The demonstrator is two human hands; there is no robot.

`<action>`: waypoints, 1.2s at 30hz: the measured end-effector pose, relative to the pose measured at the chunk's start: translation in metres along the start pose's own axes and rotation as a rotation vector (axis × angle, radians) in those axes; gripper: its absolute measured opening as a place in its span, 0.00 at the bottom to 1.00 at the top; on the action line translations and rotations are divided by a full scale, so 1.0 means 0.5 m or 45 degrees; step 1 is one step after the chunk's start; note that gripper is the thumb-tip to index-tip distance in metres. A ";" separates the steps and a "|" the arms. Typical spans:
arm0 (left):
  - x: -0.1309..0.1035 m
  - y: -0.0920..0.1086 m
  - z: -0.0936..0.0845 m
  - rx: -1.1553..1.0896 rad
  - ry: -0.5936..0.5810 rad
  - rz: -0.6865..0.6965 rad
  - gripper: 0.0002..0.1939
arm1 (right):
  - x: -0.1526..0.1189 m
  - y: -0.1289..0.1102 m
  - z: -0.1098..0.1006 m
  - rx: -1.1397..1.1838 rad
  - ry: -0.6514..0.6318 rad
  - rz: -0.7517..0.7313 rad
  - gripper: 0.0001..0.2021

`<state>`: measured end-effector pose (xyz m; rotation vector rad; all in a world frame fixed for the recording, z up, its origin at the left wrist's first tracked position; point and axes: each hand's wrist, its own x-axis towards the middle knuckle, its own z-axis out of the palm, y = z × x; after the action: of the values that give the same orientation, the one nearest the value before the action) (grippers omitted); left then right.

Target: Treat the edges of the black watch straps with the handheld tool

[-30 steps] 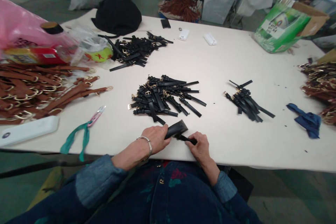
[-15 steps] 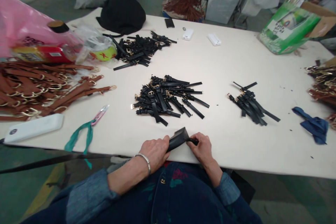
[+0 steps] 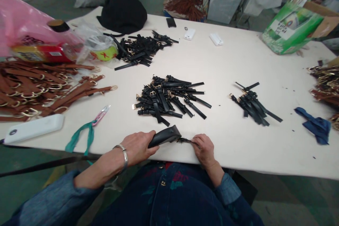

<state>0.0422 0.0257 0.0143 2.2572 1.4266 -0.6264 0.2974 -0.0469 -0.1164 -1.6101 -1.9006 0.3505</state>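
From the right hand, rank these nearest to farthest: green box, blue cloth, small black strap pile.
1. Small black strap pile, beyond the right hand, to its right.
2. Blue cloth, well to the right.
3. Green box, back right, farthest away.

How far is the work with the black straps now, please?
Perhaps done: the small pile of black straps on the right, though nothing visible proves it. In work: the left hand grips a wide black piece, and the right hand pinches a thin black strap near its end. Perhaps left: the middle pile and the back pile, both larger. If so, much remains.
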 end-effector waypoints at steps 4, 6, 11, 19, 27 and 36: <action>-0.010 0.017 0.002 -0.013 -0.044 0.078 0.19 | 0.001 0.013 -0.006 0.084 -0.054 -0.106 0.05; -0.010 0.025 0.000 -0.011 -0.046 0.102 0.19 | -0.001 0.017 -0.010 0.100 -0.086 -0.137 0.05; -0.010 0.027 -0.014 -0.005 -0.124 0.098 0.20 | -0.009 0.017 -0.015 0.086 -0.129 -0.168 0.05; 0.004 0.062 0.014 0.061 -0.072 0.152 0.18 | -0.015 0.016 -0.015 0.136 -0.115 -0.177 0.05; 0.004 0.104 0.025 0.047 -0.010 0.134 0.16 | -0.018 0.018 -0.014 0.190 -0.087 -0.135 0.05; -0.023 0.096 0.031 0.106 -0.016 0.144 0.14 | -0.020 0.017 -0.012 0.316 -0.026 -0.045 0.04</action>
<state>0.0791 -0.0106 0.0126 2.3748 1.2791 -0.6737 0.3083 -0.0558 -0.1195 -1.4118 -1.8183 0.5664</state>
